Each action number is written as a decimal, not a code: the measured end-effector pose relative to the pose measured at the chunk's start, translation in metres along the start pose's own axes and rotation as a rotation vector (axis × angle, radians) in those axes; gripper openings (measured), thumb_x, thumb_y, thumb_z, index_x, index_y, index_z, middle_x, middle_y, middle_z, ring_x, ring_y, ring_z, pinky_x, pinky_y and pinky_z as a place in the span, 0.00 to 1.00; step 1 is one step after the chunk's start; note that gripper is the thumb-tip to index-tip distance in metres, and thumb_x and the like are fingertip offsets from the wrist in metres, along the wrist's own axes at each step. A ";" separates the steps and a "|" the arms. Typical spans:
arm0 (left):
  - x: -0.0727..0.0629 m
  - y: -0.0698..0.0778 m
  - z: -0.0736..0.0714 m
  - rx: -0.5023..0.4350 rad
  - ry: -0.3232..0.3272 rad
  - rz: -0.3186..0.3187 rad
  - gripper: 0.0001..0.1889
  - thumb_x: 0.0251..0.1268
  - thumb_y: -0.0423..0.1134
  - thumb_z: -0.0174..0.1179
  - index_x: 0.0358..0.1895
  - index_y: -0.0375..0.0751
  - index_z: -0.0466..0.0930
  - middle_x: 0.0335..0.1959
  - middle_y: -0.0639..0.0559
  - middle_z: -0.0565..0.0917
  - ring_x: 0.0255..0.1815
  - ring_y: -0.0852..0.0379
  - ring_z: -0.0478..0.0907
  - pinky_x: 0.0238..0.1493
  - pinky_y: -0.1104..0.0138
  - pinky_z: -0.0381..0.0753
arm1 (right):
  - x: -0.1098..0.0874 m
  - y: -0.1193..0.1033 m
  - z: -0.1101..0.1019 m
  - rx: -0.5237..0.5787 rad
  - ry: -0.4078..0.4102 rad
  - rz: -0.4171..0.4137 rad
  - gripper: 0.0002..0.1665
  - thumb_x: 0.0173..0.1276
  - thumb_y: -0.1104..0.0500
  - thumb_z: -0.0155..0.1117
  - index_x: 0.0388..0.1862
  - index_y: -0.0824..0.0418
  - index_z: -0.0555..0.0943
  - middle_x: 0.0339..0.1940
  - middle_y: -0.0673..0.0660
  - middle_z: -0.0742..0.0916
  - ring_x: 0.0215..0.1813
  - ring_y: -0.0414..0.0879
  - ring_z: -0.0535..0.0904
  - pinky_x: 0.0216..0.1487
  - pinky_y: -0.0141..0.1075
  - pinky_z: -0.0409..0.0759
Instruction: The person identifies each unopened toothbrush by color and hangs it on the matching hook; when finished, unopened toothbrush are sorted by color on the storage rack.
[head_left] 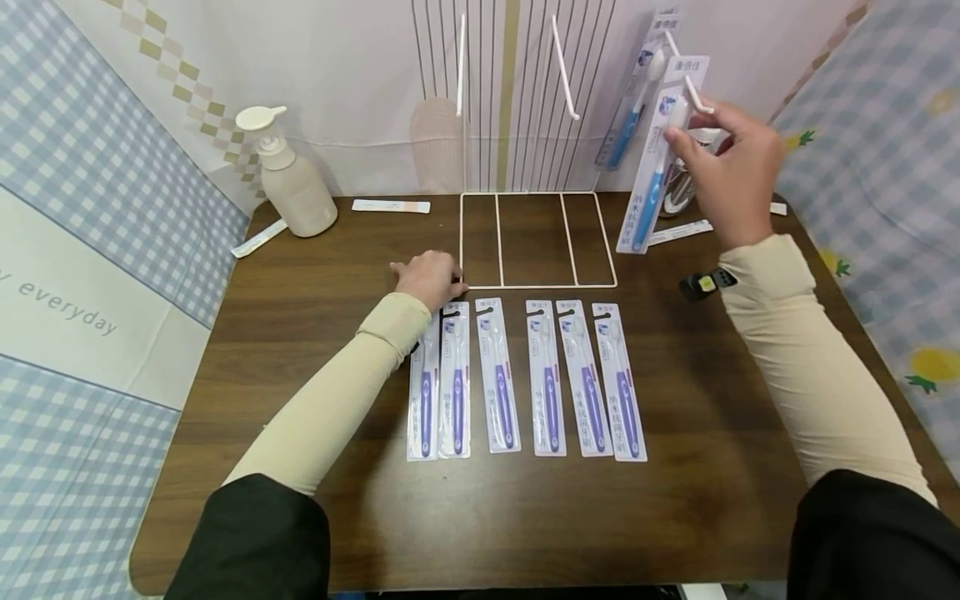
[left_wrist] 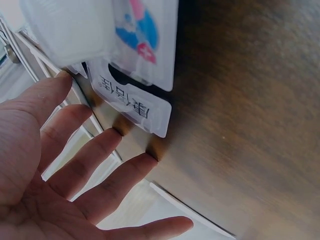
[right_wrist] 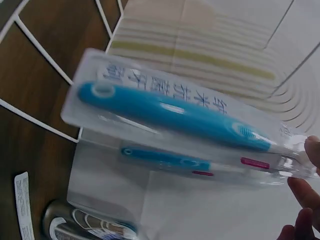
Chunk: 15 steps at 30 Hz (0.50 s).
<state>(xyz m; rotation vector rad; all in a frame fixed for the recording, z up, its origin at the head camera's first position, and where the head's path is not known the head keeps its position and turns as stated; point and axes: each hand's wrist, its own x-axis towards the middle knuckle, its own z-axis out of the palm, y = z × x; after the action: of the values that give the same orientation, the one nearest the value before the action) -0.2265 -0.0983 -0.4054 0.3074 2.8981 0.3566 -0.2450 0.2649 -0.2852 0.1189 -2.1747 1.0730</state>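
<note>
My right hand (head_left: 738, 162) pinches a packaged blue toothbrush (head_left: 651, 179) by its upper part, at the tip of a white hook (head_left: 699, 98). The pack tilts, handle end down. Farther back on that hook hangs another packaged blue toothbrush (head_left: 626, 133), also seen behind the first in the right wrist view. My left hand (head_left: 429, 279) rests on the table at the top end of the leftmost packaged purple toothbrush (head_left: 425, 408). In the left wrist view its fingers (left_wrist: 90, 170) are loosely spread, fingertips at the wood. Several purple toothbrush packs (head_left: 551, 379) lie in a row.
A white wire stand (head_left: 537, 287) has its base on the table, with two more hooks (head_left: 564, 71) above. At the back left stands a pump bottle (head_left: 296, 187). Paper strips (head_left: 391, 206) lie along the back. A shiny rounded object (right_wrist: 90, 220) sits behind the right hand.
</note>
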 end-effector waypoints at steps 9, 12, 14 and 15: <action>-0.001 0.005 0.001 0.001 0.005 0.006 0.14 0.73 0.51 0.69 0.54 0.50 0.92 0.63 0.47 0.86 0.62 0.34 0.83 0.66 0.20 0.58 | 0.040 0.015 0.033 -0.007 0.045 0.093 0.18 0.67 0.53 0.79 0.55 0.55 0.89 0.47 0.51 0.92 0.41 0.34 0.81 0.40 0.25 0.71; 0.000 0.008 0.002 0.002 0.001 0.010 0.14 0.74 0.51 0.68 0.54 0.51 0.91 0.63 0.47 0.86 0.62 0.34 0.83 0.66 0.20 0.57 | 0.048 0.015 0.036 -0.037 0.055 0.120 0.17 0.68 0.53 0.79 0.54 0.54 0.89 0.49 0.52 0.92 0.47 0.36 0.83 0.45 0.25 0.68; 0.001 0.010 0.002 0.003 -0.001 0.010 0.14 0.74 0.51 0.68 0.54 0.51 0.91 0.63 0.47 0.86 0.62 0.34 0.83 0.67 0.20 0.57 | 0.051 0.015 0.037 -0.057 0.053 0.140 0.17 0.68 0.53 0.78 0.54 0.52 0.88 0.50 0.51 0.92 0.48 0.37 0.83 0.44 0.25 0.67; 0.001 0.011 0.003 0.003 -0.002 0.011 0.14 0.74 0.51 0.68 0.54 0.51 0.92 0.63 0.47 0.86 0.62 0.34 0.83 0.67 0.20 0.57 | 0.053 0.015 0.036 -0.060 0.049 0.146 0.17 0.69 0.52 0.77 0.54 0.51 0.88 0.50 0.51 0.92 0.49 0.38 0.83 0.44 0.25 0.66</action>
<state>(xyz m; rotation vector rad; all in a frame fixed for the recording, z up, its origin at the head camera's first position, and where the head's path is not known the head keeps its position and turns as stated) -0.2253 -0.0870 -0.4052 0.3235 2.8959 0.3536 -0.3101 0.2593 -0.2772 -0.0939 -2.1960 1.0788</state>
